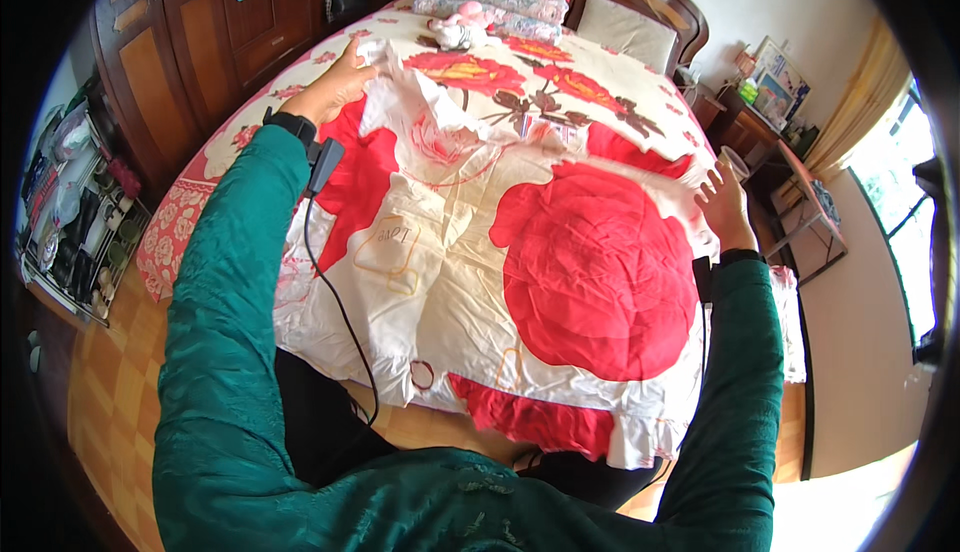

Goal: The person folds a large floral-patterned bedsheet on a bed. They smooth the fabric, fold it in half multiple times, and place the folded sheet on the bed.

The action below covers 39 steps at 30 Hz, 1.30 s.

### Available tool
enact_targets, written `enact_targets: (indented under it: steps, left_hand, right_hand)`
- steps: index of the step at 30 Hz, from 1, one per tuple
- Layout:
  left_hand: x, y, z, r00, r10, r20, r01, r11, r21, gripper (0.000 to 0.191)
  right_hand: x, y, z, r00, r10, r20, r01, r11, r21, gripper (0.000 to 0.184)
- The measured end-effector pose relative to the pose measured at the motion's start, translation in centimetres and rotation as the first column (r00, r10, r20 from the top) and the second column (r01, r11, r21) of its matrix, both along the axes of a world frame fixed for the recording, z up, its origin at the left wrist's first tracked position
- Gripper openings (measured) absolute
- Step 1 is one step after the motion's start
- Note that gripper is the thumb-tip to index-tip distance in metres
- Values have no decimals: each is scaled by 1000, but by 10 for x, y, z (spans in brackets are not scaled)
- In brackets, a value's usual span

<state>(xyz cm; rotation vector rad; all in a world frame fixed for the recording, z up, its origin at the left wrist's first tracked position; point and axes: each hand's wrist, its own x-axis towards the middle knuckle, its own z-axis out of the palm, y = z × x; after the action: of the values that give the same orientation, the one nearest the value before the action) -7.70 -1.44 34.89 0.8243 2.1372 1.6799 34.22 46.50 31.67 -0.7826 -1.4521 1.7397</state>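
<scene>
Spread out in front of me is a thin white bed cover with large red rose prints (pixel 600 274). Its far edge is raised and creased, and its ruffled near edge hangs over the foot of the bed towards my legs. My left hand (pixel 337 87) is stretched forward at the cover's far left corner, thumb and index finger apart. At the right edge, my right hand (pixel 726 207) has its fingers spread and slightly curled beside the cloth. Whether either hand grips the fabric is unclear. Beneath lies a cream bedspread with red flowers (pixel 465 72).
Folded quilts (pixel 495 8), a plush toy (pixel 461 27) and a grey cushion (pixel 626 27) lie by the wooden headboard (pixel 686 16). Wardrobes (pixel 180 42) and a shoe rack (pixel 97 244) stand left. A folding table (pixel 814 199) is at the right. Cables (pixel 337 297) run from both wrist devices.
</scene>
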Motion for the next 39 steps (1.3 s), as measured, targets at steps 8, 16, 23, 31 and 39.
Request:
enact_targets:
  steps: [8, 16, 23, 31, 39]
  left_hand:
    - [150, -52, 21, 858, -427, -284, 441, 897, -17, 33]
    - [343, -145, 97, 198, -668, -717, 817, 517, -256, 20]
    - [381, -150, 99, 4, -647, -762, 904, 328, -274, 17]
    - [381, -121, 86, -28, -591, -806, 947, 243, -211, 16]
    - [244, -25, 5, 232, -707, -668, 707, 594, -384, 26]
  right_hand:
    - [90, -107, -37, 967, 123, 224, -150, 983, 107, 70]
    - [202, -202, -76, 907, -56, 418, -41, 975, 219, 44]
    - [228, -189, -69, 883, -45, 466, -113, 946, 305, 40]
    - [166, -132, -36, 854, -72, 516, -140, 922, 360, 35]
    - [95, -45, -60, 854, -39, 519, -97, 968, 232, 36]
